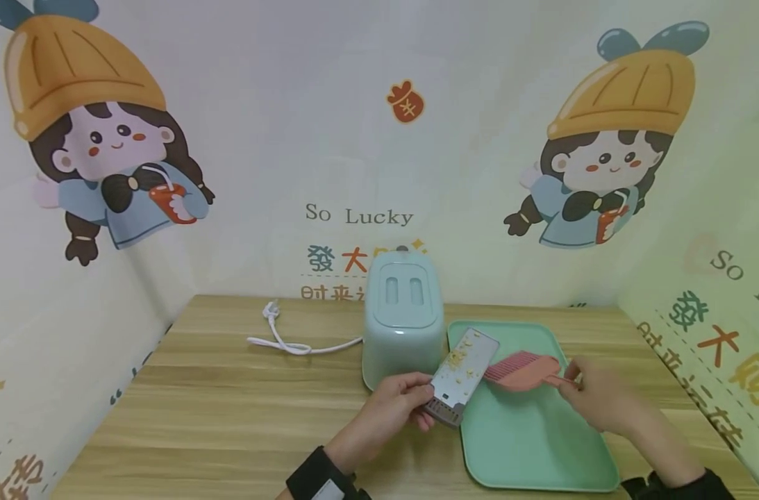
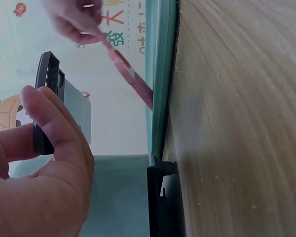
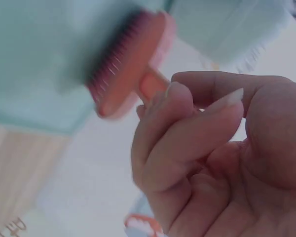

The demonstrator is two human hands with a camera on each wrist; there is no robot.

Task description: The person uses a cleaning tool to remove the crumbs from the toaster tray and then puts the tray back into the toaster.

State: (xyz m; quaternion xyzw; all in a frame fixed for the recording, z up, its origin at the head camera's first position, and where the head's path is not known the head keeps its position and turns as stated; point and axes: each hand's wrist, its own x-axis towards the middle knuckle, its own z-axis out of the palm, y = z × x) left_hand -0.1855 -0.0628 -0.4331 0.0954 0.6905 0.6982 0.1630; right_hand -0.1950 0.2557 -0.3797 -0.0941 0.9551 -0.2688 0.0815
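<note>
In the head view my left hand [image 1: 396, 403] grips a crumb tray [image 1: 476, 361] by its dark slotted end, thumb on top. Yellowish crumbs [image 1: 457, 359] lie scattered over the metal face, which tilts above the left side of a green tray [image 1: 541, 444]. My right hand [image 1: 598, 392] pinches the thin handle of a pink brush [image 1: 523, 371]. The brush's bristled head overlaps the crumb tray's right edge in the head view. From the right wrist, the bristles [image 3: 116, 54] point toward the green tray's surface.
A pale green toaster [image 1: 404, 333] stands at the back, just left of the green tray, its lid closed. Its white cord [image 1: 304, 348] and plug lie on the wooden table [image 1: 229, 417] to the left. A printed cloth wall [image 1: 354, 139] encloses the table's back and sides.
</note>
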